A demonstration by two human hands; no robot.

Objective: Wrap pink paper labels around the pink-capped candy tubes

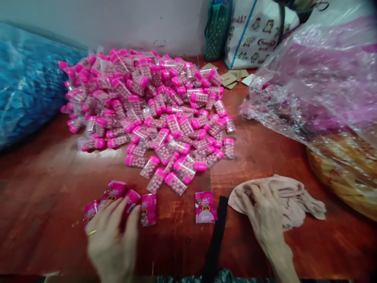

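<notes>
My left hand [113, 236], a ring on one finger, reaches over a small group of bright pink printed packets [114, 190]. Its thumb stands apart from the fingers, which rest on or just above the packets; the fingertips are partly hidden. Beside the thumb lies another pink packet [149, 209]. My right hand [265, 208] is on a crumpled beige cloth [290, 196], fingers bent and pressed into its folds. Between the hands, a single pink packet [205, 206] lies flat, touching a black strap [218, 232]. Beyond is a heap of clear, pink-capped containers [173, 145] filled with pale pink balls.
A big blue plastic bag [32, 82] bulges at the left. On the right, clear plastic wrap [309, 78] spreads over pink and yellow contents. Cardboard pieces [231, 78], a white printed bag [256, 35] and a green dotted bag [216, 31] stand near the wall.
</notes>
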